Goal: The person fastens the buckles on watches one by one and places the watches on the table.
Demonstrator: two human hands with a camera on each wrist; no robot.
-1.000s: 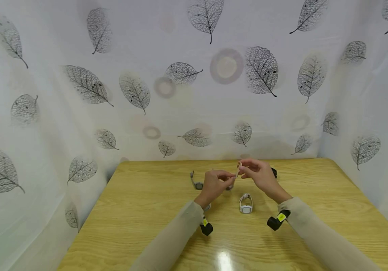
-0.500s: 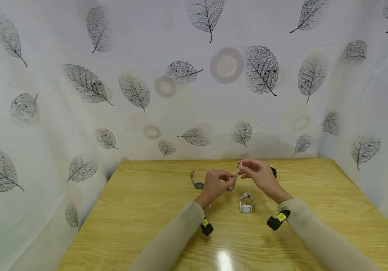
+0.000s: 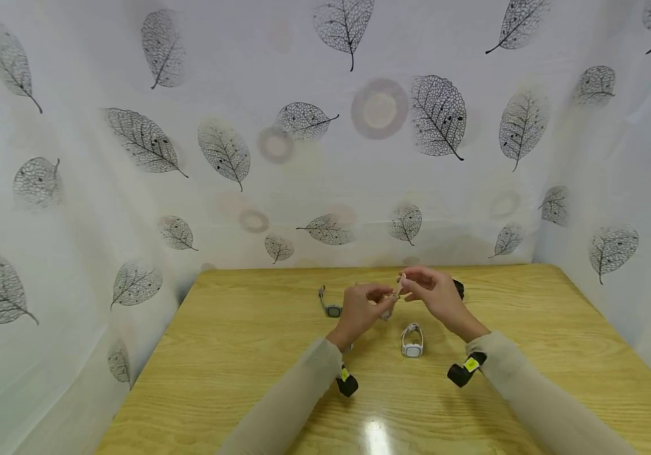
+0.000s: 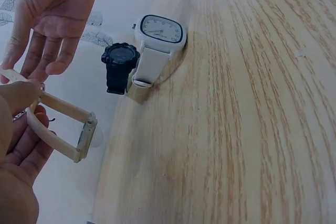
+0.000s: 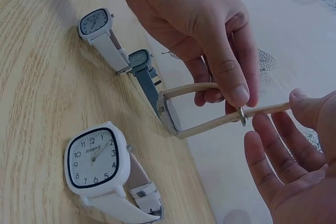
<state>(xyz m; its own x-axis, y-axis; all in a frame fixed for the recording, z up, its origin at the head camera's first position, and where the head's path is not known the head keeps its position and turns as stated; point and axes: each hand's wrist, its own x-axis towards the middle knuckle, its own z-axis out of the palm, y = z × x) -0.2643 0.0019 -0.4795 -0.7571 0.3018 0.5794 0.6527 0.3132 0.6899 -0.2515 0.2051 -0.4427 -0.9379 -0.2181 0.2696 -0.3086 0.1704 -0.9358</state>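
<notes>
A wristwatch with a beige strap [image 5: 207, 125] is held up between both hands, its strap looped through the metal buckle [image 5: 242, 116]. My left hand [image 3: 359, 309] pinches the strap at the buckle between thumb and fingers. With thumb and fingertips, my right hand [image 3: 436, 297] pinches the free strap end, its other fingers spread below in the right wrist view. The watch case [image 4: 86, 137] hangs side-on in the left wrist view, so its dial is barely visible. Nearest the hands on the table, a white watch [image 3: 413, 349] stands on its looped strap.
On the wooden table [image 3: 246, 354], a grey-blue watch [image 3: 333, 310] lies at the back left. A black watch [image 4: 121, 56] sits behind the right hand. Another white watch [image 5: 97, 22] is mostly hidden by the left wrist in the head view. Leaf-print curtains [image 3: 303, 177] surround the table.
Both hands stay almost in place with the same hold on the watch. The bit of strap showing between their fingertips shifts slightly.
</notes>
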